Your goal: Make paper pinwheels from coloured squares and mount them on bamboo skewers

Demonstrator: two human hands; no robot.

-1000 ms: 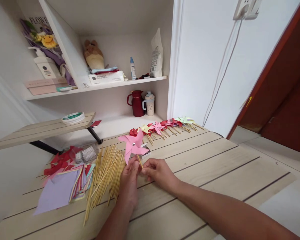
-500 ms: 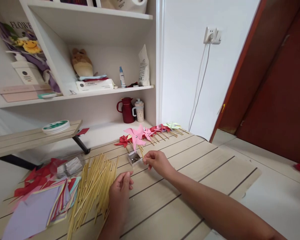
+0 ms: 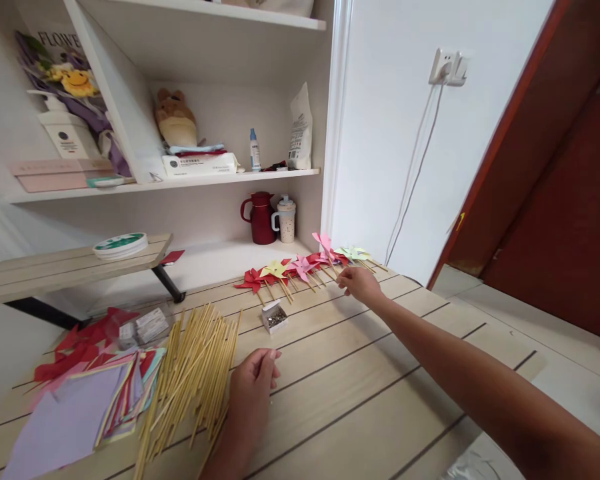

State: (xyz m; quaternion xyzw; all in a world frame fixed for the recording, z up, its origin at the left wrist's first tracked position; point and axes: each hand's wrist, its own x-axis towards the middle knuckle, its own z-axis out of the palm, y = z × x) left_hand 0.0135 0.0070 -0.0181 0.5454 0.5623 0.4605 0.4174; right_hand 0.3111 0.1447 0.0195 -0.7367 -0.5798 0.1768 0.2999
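Observation:
My right hand (image 3: 360, 283) pinches the stick of a pink paper pinwheel (image 3: 325, 245) over the right end of a row of finished pinwheels at the back of the table. In that row lie a yellow pinwheel (image 3: 275, 269), a red pinwheel (image 3: 250, 281) and a pale green pinwheel (image 3: 354, 253), among others. My left hand (image 3: 253, 379) rests on the table with loosely curled fingers, and nothing shows in it. Just left of it lies a loose pile of thin wooden sticks (image 3: 195, 367). A small open white box (image 3: 275, 317) of metal pins stands between my hands and the row.
Stacked coloured paper squares (image 3: 73, 407) lie at the left, with red paper pieces (image 3: 75, 353) and a clear plastic pack (image 3: 147, 325) behind. A raised wooden stand (image 3: 45, 267) is at the back left. On the shelf unit stand a red jug (image 3: 263, 220) and a lidded cup (image 3: 286, 220).
My right hand has carried the pink pinwheel right and back, from above the pin box to the row's right end. My left hand stays near the sticks. The view has shifted slightly.

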